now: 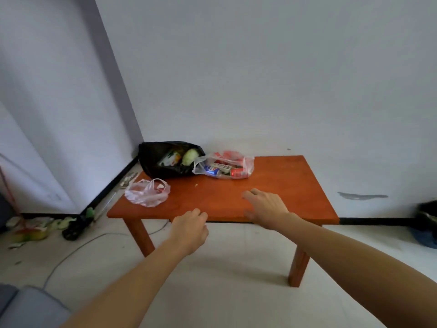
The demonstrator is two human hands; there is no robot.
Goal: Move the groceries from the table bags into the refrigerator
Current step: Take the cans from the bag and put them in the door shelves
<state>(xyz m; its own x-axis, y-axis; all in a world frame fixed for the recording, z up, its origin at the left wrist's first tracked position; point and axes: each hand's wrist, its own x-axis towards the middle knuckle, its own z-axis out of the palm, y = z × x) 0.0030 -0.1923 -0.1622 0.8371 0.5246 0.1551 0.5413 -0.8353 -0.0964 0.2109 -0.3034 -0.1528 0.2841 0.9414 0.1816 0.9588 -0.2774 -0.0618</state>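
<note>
A low orange-brown wooden table (283, 185) stands against the white wall. At its back left lies a black plastic bag (153, 162), open towards me, showing a pale green vegetable (190, 156) and a printed packet (169, 158). Beside it a clear bag (247, 165) holds drink cans (212, 172). A crumpled, flat pinkish bag (147, 192) lies at the front left. My left hand (189, 227) hovers at the table's front edge, fingers loosely curled, holding nothing. My right hand (266, 205) reaches over the tabletop with relaxed fingers, empty.
Litter and a black object (75, 226) lie on the floor left of the table, with a grey cable (78, 248) running across the tiles. A dark bin or bag (426, 223) sits at the far right by the wall. No refrigerator shows.
</note>
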